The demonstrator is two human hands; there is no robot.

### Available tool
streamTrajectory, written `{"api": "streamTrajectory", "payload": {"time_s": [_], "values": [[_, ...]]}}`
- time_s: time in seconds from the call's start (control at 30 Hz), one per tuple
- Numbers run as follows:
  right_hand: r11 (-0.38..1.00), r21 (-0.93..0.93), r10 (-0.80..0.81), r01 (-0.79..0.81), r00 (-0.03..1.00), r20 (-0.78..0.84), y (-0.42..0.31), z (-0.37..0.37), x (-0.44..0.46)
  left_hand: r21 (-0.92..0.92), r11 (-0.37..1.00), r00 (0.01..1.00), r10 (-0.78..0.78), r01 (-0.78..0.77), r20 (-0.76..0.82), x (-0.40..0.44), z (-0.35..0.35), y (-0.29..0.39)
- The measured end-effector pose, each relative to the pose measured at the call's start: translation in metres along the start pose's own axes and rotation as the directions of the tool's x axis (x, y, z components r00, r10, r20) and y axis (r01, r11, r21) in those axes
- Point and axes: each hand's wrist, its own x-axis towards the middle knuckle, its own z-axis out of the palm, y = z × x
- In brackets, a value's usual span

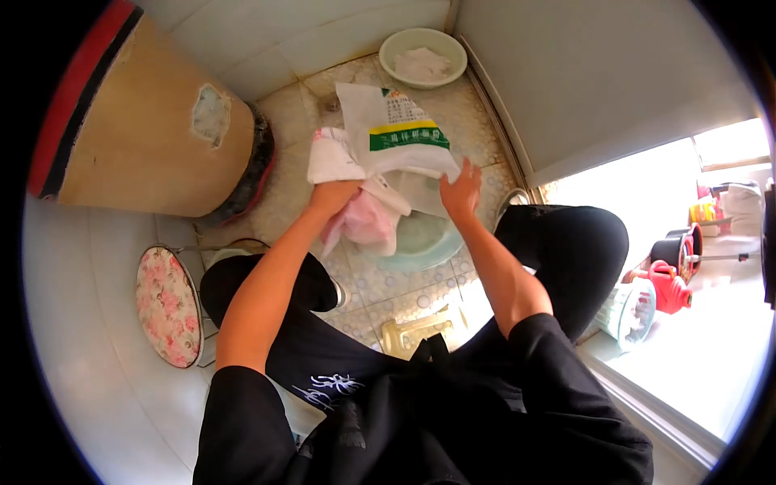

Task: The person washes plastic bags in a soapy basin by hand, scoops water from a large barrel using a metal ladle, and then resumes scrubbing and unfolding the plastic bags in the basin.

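A white plastic bag point(408, 136) with green and yellow printed bands spreads between my two hands, above a pale blue-green basin point(420, 255) on the floor. My left hand point(333, 196) is closed on a bunched white and pink bundle point(368, 217), which hangs partly over the basin's left side. I cannot tell whether the bundle is cloth or more bag. At the bag's lower right edge, my right hand point(462, 190) grips the plastic with bent fingers. The bag and bundle hide much of the basin's inside.
A large tan drum point(153, 121) stands at the left wall, near a floral round stool seat point(168, 307). Against the back wall sits a pale green basin point(396, 39) holding white material. A yellowish plastic item point(396, 335) lies between my feet. Beyond the right doorway is a red watering can point(669, 289).
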Motion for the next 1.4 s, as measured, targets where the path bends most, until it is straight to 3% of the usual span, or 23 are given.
{"api": "streamTrajectory", "payload": {"time_s": [0.2, 0.3, 0.33, 0.37, 0.4, 0.47, 0.5, 0.53, 0.57, 0.6, 0.63, 0.67, 0.8, 0.87, 0.93, 1.0, 1.07, 1.13, 1.27, 1.3, 1.33, 1.37, 1.4], "values": [[0.953, -0.157, -0.225, 0.257, 0.954, 0.199, -0.081, 0.029, 0.07, -0.126, 0.982, 0.988, -0.136, 0.144, 0.074, 0.004, -0.003, 0.001], [0.863, -0.096, -0.339, 0.497, 0.708, 0.619, -0.062, 0.054, 0.053, -0.065, 0.949, 0.951, -0.309, 0.309, 0.008, -0.01, 0.009, 0.049], [0.779, -0.16, -0.323, 0.606, 0.607, 0.727, -0.049, 0.064, 0.036, -0.203, 0.973, 0.988, -0.128, 0.109, -0.084, -0.008, 0.015, 0.048], [0.838, -0.071, -0.35, 0.541, 0.634, 0.69, -0.028, 0.068, 0.015, -0.32, 0.941, 0.98, 0.045, -0.107, -0.196, -0.006, 0.021, 0.047], [0.88, 0.023, -0.375, 0.474, 0.664, 0.647, -0.003, 0.076, -0.005, -0.321, 0.941, 0.981, 0.05, -0.11, -0.189, 0.0, 0.024, 0.038], [0.637, 0.036, -0.568, 0.77, 0.438, 0.697, 0.054, 0.134, -0.038, -0.285, 0.95, 0.976, 0.07, -0.128, -0.206, 0.008, 0.026, 0.015], [0.663, -0.057, -0.302, 0.746, 0.336, 0.892, 0.054, 0.125, -0.047, -0.495, 0.868, 0.999, -0.035, 0.039, 0.017, -0.025, 0.039, 0.068], [0.661, -0.152, 0.001, 0.735, 0.201, 0.98, 0.055, 0.116, -0.054, -0.482, 0.875, 0.999, -0.036, 0.043, 0.023, -0.02, 0.039, 0.054], [0.671, -0.147, -0.008, 0.727, 0.205, 0.979, 0.05, 0.099, -0.066, 0.064, 0.992, 0.991, 0.104, -0.11, 0.089, -0.007, 0.037, 0.024], [0.809, -0.039, -0.201, 0.586, 0.339, 0.919, 0.042, 0.078, -0.081, 0.572, 0.77, 0.957, 0.188, -0.283, 0.221, 0.009, 0.037, -0.009], [0.889, 0.111, -0.343, 0.445, 0.486, 0.804, 0.036, 0.063, -0.087, 0.623, 0.687, 0.926, 0.233, -0.373, 0.297, 0.013, 0.043, -0.048], [0.883, 0.204, -0.416, 0.422, 0.506, 0.756, 0.039, 0.064, -0.091, 0.623, 0.69, 0.927, 0.225, -0.368, 0.299, 0.01, 0.045, -0.063], [0.879, -0.036, -0.079, 0.476, 0.219, 0.973, 0.025, 0.059, -0.047, 0.734, 0.519, 0.899, 0.239, -0.438, 0.368, 0.02, 0.074, -0.118], [0.892, -0.254, 0.3, 0.374, -0.069, 0.952, 0.001, 0.04, -0.007, 0.794, 0.471, 0.922, 0.224, -0.385, 0.315, 0.022, 0.086, -0.129], [0.833, -0.446, 0.541, 0.329, -0.307, 0.783, -0.029, 0.029, 0.041, 0.861, 0.092, 0.866, 0.059, -0.5, 0.496, 0.02, 0.099, -0.114], [0.769, 0.073, 0.086, 0.635, -0.216, 0.973, -0.026, 0.057, 0.1, 0.913, 0.194, 0.933, 0.111, -0.358, 0.342, 0.009, 0.118, -0.115], [0.846, 0.009, -0.336, 0.533, 0.519, 0.786, -0.032, 0.069, 0.141, 0.935, 0.297, 0.978, 0.132, -0.196, 0.163, 0.004, 0.132, -0.119], [0.971, -0.039, -0.154, 0.237, 0.739, 0.656, -0.06, 0.065, 0.164, 0.892, 0.434, 0.992, 0.033, -0.128, 0.126, 0.008, 0.14, -0.133], [0.997, -0.068, 0.011, 0.039, 0.789, 0.614, -0.048, 0.163, 0.205, 0.906, 0.37, 0.976, 0.143, -0.208, 0.165, 0.035, 0.15, -0.178], [0.979, 0.174, -0.048, -0.107, 0.705, 0.708, -0.036, 0.19, 0.211, 0.815, 0.567, 0.976, 0.218, -0.117, -0.011, 0.036, 0.154, -0.18], [0.882, 0.365, -0.113, -0.297, 0.618, 0.778, -0.02, 0.205, 0.199, 0.805, 0.587, 0.988, 0.156, -0.083, -0.012, 0.033, 0.151, -0.172], [0.887, 0.322, -0.076, -0.33, 0.583, 0.809, -0.024, 0.195, 0.187, 0.85, 0.516, 0.992, 0.107, -0.11, 0.063, 0.034, 0.145, -0.158], [0.959, 0.231, -0.083, -0.163, 0.619, 0.781, -0.05, 0.168, 0.19, 0.884, 0.44, 0.988, 0.071, -0.156, 0.139, 0.038, 0.14, -0.152]]}}
